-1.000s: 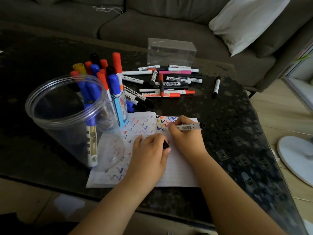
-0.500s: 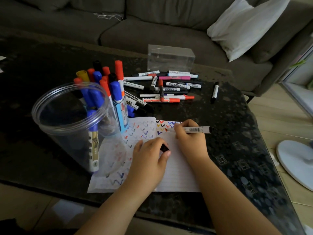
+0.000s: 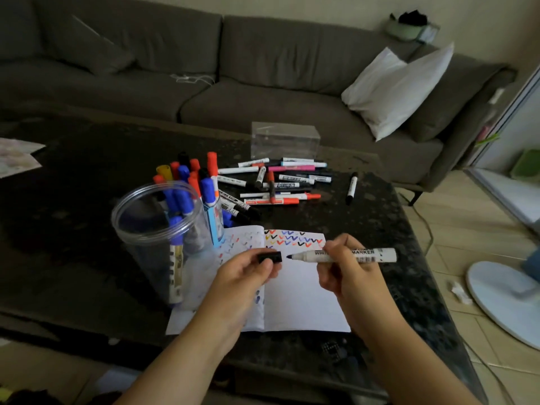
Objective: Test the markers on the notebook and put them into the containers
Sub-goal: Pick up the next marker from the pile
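Observation:
My right hand (image 3: pixel 349 276) grips a white whiteboard marker (image 3: pixel 371 255), held level above the open notebook (image 3: pixel 304 296) with its black tip pointing left. My left hand (image 3: pixel 245 273) pinches the marker's black cap (image 3: pixel 270 257), a small gap away from the tip. The notebook's upper pages carry rows of coloured check marks (image 3: pixel 292 239). To the left a clear round container (image 3: pixel 152 229) holds a few blue markers. Behind it a smaller holder (image 3: pixel 214 226) stands packed with several markers. A pile of loose markers (image 3: pixel 277 182) lies beyond the notebook.
A clear rectangular box (image 3: pixel 285 140) stands behind the pile on the dark table (image 3: pixel 73 200). One black-capped marker (image 3: pixel 352 188) lies apart at the right. Papers (image 3: pixel 16 159) sit at the far left edge. A grey sofa with a white pillow (image 3: pixel 394 89) is behind; a fan base (image 3: pixel 502 299) is on the floor at right.
My right hand lifted the marker off the page and turned it level. My left hand rose from the notebook with the cap, now facing the tip. The view tilted up.

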